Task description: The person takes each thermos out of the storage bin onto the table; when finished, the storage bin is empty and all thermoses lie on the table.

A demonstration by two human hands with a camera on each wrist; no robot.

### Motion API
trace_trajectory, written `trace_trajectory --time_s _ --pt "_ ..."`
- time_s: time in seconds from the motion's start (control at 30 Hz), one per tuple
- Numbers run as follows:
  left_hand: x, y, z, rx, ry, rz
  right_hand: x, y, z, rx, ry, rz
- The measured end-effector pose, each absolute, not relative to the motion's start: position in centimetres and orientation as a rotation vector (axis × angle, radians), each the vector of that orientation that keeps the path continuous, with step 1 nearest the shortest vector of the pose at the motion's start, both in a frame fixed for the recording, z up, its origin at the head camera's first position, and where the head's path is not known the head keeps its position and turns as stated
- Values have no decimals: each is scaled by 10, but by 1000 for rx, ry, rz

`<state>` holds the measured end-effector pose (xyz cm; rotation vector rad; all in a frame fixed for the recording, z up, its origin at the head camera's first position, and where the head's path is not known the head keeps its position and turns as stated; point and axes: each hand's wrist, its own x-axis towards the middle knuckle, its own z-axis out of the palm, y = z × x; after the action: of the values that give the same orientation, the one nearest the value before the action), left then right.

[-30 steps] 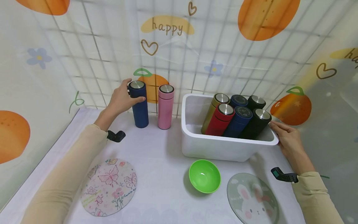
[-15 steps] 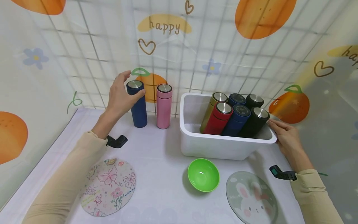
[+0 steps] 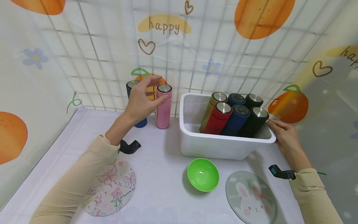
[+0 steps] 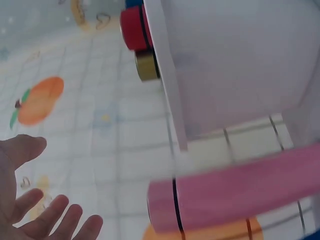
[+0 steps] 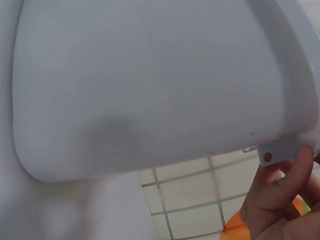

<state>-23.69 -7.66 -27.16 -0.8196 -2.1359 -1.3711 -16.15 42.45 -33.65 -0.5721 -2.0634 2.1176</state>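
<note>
Two round mats lie nearest on the white-covered worktop [image 3: 165, 199]: a butterfly-print mat [image 3: 120, 189], partly covered by the left sleeve [image 3: 72, 183], on the near-left side of the white bin [image 3: 212, 147], and a rabbit-print mat [image 3: 251, 196] on the near side of the bin's right end. A green bowl [image 3: 203, 175] sits just beside the bin's near wall. The right hand [image 3: 286, 137] is at the bin's right end; its thumb and fingers pinch a holed tab [image 5: 280, 151] below the rim. Left of the bin, the left hand [image 3: 141, 101] is raised with fingers spread and holds nothing; the left wrist view shows a gap between it and the pink bottle [image 3: 163, 115]. That bottle stands upright just left of the bin. Farther left of the bin stands a blue bottle [image 3: 141, 123], partly hidden by the left hand. Six bottles stand inside the bin, grouped toward its right: red [image 3: 218, 119], blue [image 3: 236, 121] and black [image 3: 253, 123] in the near row; gold [image 3: 208, 113], blue [image 3: 236, 99] and black [image 3: 254, 100] in the far row. Behind the bin hangs an orange-print sheet [image 3: 179, 62].
</note>
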Motion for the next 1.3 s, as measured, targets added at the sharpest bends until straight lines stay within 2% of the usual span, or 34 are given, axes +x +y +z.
trace_trajectory --time_s 0.33,0.73,1.3 --pt "-219 -29 -270 -956 -2243 -1437 -161 424 -337 -579 -2058 2120" --pt "-203 16 -273 -995 -2299 -1523 -161 426 -339 -541 -2037 2129" --pt "-215 50 -290 -974 -2469 -1636 -163 423 -338 -605 -2062 2092"
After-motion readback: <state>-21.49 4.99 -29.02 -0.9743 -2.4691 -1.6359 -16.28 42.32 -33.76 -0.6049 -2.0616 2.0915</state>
